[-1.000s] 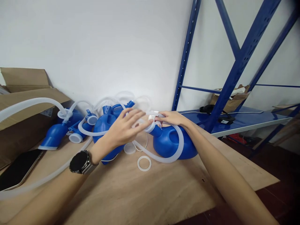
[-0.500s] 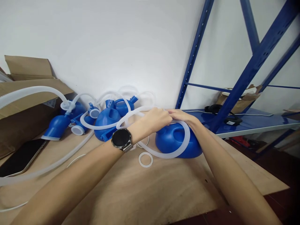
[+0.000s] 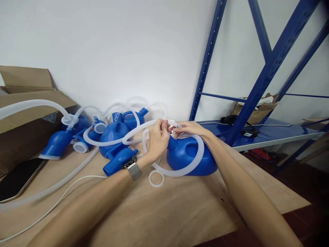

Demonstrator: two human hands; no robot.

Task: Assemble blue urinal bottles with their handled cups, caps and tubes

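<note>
My hands come together over the neck of the blue jug (image 3: 180,159), which sits on the table (image 3: 164,212) right of the middle; my left hand (image 3: 158,139) is bunched, thumb against fingers, at the neck's left side, and my right hand (image 3: 191,128) bends over its far side, fingertips meeting mine; just what they pinch is hidden, so I cannot tell how firmly either is closed; the clear hose (image 3: 200,149) passes by both hands and loops across the jug's near face; I judge the hose light, springy and apt to twist, best taken close to its end; the jug looks hollow, light and rather slick, so I would steady it by the neck; a white ring (image 3: 156,185) lies nearer me.
</note>
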